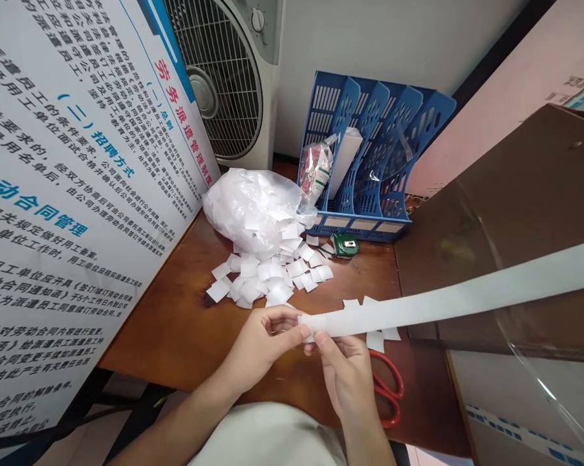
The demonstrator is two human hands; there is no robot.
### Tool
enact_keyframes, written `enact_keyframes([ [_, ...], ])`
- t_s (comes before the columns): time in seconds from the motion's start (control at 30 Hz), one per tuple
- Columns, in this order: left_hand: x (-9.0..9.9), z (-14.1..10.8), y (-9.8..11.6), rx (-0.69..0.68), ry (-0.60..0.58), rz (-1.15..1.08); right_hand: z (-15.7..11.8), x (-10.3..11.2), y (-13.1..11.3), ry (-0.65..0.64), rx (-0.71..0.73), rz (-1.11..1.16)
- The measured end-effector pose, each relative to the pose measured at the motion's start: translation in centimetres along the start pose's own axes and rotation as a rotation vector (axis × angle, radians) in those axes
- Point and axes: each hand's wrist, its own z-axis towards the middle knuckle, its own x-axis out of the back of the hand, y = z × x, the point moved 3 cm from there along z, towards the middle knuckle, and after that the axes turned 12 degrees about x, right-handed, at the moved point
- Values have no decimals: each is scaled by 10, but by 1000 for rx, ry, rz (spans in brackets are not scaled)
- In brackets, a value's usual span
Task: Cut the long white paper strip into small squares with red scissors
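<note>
A long white strip runs from between my hands up to the right edge of the view. My left hand pinches its near end between thumb and fingers. Close beside it, my right hand grips the same end, thumb on top. Red-handled scissors lie on the table just right of my right hand, their blades hidden. Beyond my hands is a pile of small white cut squares, spilling from a clear plastic bag full of them. Several more squares lie partly under the strip.
A green tape measure sits before a blue file rack, which holds a packet and a white box. A fan stands behind. A printed board borders the wooden table at left; a brown panel stands at right.
</note>
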Motion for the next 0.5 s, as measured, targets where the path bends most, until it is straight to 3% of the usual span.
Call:
enact_keyframes([
  [0.37,4,-4,-3,-11,71,-31,-1,4,4,-42,5,-32],
  [0.5,2,-5,-2,-9,23,-32,-1,7,3,-27,34,-54],
])
